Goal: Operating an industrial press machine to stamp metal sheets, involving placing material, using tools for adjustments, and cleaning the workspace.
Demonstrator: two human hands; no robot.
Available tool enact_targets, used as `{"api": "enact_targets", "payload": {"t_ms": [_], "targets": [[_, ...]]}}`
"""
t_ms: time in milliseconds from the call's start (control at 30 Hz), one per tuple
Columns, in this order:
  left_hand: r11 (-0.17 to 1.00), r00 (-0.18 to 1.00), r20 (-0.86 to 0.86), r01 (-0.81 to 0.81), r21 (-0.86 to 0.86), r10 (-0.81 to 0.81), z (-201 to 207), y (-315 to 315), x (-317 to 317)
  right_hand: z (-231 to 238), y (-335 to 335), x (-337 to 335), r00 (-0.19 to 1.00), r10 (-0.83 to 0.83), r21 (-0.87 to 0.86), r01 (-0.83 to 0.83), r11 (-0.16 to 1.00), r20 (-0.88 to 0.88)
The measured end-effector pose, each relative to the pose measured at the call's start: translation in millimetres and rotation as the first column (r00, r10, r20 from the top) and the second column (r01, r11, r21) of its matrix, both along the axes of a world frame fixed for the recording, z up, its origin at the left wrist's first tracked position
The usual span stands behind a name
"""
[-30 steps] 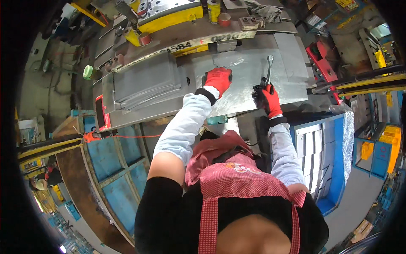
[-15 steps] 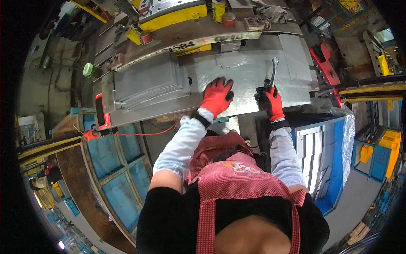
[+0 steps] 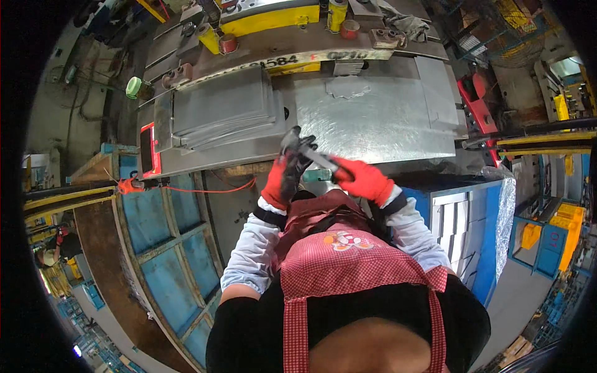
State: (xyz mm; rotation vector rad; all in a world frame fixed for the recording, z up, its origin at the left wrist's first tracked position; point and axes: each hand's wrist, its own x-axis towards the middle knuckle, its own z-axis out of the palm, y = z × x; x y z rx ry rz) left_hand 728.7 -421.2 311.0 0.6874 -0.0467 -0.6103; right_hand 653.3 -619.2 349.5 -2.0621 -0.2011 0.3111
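In front of the apron both gloved hands come together over the near edge of the metal table. My right hand (image 3: 364,179), in a red glove, is closed round one end of a metal wrench (image 3: 319,158). The other end of the wrench lies in my left hand (image 3: 286,171), whose black palm side faces up and whose fingers curl about it; motion blurs them a little. Just beyond the hands is a shiny flat metal plate (image 3: 379,124). A stack of thin grey metal sheets (image 3: 224,109) lies to its left.
A steel beam (image 3: 273,67) with yellow blocks stands along the back. At the near right sits a blue bin (image 3: 491,230) holding metal pieces. A blue-panelled frame (image 3: 168,242) is at the left, near a red-edged box (image 3: 149,152) and an orange cord (image 3: 217,191).
My right hand has brought the wrench left and nearer from over the plate. My left hand has come off the plate, turned palm up and met the wrench.
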Motion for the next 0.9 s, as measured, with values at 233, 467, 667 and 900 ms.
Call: {"api": "enact_targets", "payload": {"t_ms": [233, 467, 667, 900], "targets": [[0.99, 0.993, 0.053, -0.112, 0.085, 0.108, 54, 12, 2, 4, 31, -3, 0.987, 0.12, 0.146, -0.103, 0.984, -0.11], [0.879, 0.976, 0.206, -0.162, 0.448, 0.074, 30, 49, 4, -3, 32, -11, 0.988, 0.079, 0.212, -0.049, 0.976, -0.133], [0.951, 0.974, 0.016, -0.223, 0.214, 0.225, 53, 47, -7, 15, 39, -8, 0.965, 0.063, 0.299, 0.017, 0.954, -0.255], [0.643, 0.81, 0.584, -0.477, 0.599, 0.056, 4, 89, -14, 29, 44, 4, 0.955, 0.149, 0.289, -0.072, 0.955, -0.255]]}}
